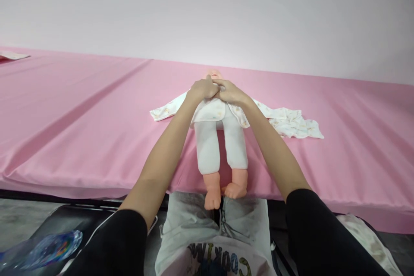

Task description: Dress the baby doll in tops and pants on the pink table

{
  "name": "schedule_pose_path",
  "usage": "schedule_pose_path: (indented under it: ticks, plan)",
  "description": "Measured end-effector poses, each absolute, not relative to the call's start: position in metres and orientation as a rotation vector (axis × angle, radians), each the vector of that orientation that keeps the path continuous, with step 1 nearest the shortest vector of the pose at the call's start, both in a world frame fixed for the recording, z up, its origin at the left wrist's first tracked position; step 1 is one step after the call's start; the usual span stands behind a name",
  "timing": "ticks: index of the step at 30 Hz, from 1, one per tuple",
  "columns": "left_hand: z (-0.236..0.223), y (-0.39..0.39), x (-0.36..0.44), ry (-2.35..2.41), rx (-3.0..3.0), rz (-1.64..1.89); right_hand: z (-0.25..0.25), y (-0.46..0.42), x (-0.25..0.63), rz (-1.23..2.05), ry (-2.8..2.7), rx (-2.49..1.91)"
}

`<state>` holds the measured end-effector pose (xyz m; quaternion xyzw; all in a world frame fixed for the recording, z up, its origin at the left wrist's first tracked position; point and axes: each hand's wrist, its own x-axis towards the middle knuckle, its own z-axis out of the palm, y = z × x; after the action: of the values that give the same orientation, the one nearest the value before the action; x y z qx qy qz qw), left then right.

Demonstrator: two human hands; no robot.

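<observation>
A baby doll (207, 148) lies on its back on the pink-covered table, head away from me and feet over the near edge. It wears a white baby jacket (210, 111) with small prints, its sleeves spread to both sides. My left hand (204, 89) and my right hand (230, 91) meet at the jacket's neckline, just below the doll's chin. The fingers of both are closed at the collar, apparently pinching the fabric; the fingertips are partly hidden. Beside the jacket's right sleeve lies a crumpled printed baby garment (293, 124).
The pink cloth (97, 138) covers the table up to the pale wall (207, 13). Another piece of fabric (13, 55) lies at the far left. Below the near edge are a plastic bottle (48, 250) on a black chair (69, 220) and a light cloth (368, 241) on the right.
</observation>
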<state>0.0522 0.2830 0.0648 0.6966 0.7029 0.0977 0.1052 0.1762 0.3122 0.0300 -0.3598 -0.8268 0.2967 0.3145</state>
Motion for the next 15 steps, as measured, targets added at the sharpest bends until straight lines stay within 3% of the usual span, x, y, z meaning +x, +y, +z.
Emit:
schedule_pose_path:
  ticks: [7,15]
  plan:
    - [0.050,0.298,0.057,2.253,2.168,0.488,0.026,0.321,0.183,0.851,-1.808,-1.126]
    - [0.060,0.299,0.011,1.998,2.078,0.627,0.032,0.313,0.191,0.239,-2.148,-1.486]
